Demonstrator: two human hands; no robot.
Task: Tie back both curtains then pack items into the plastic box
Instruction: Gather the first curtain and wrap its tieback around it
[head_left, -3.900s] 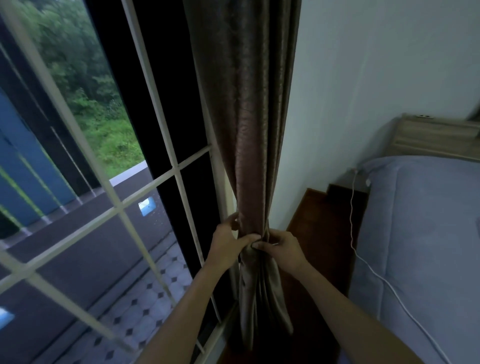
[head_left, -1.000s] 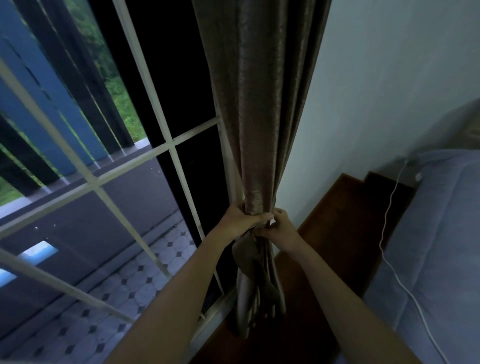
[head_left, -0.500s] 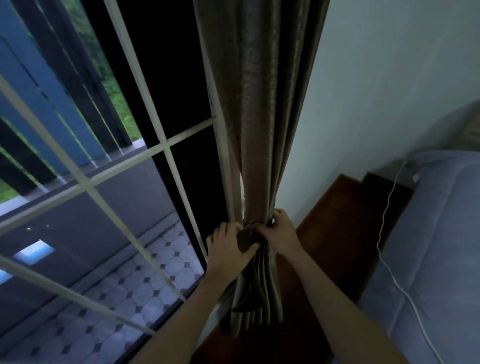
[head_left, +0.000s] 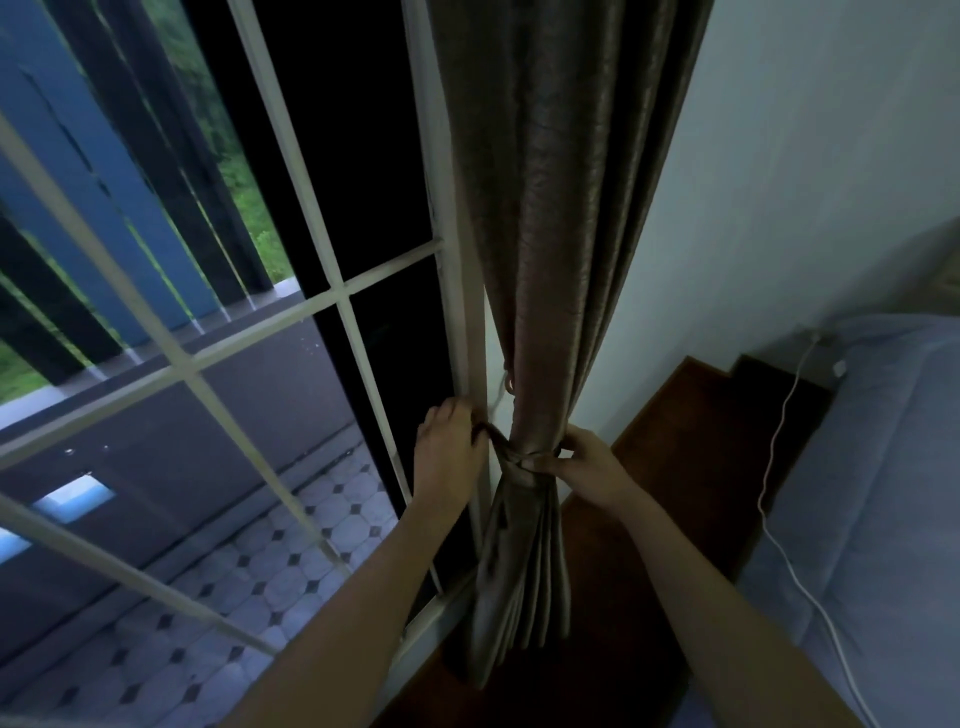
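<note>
Left grip (head_left: 449, 454) pinches an end of the tie (head_left: 508, 451) beside the window frame (head_left: 460, 312); right grip (head_left: 584, 465) pinches the tie wrapped around the gathered curtain (head_left: 561, 234), left of the bed (head_left: 893, 467).

The brown curtain (head_left: 561, 208) hangs gathered beside the white window frame (head_left: 457, 312), cinched by a fabric tie-back (head_left: 519, 460). The left hand (head_left: 447, 452) pinches the tie-back's end out to the left, while the right hand (head_left: 587, 462) grips the curtain at the band. A white cable (head_left: 774, 452) trails over the blue bed (head_left: 883, 467) at right.
</note>
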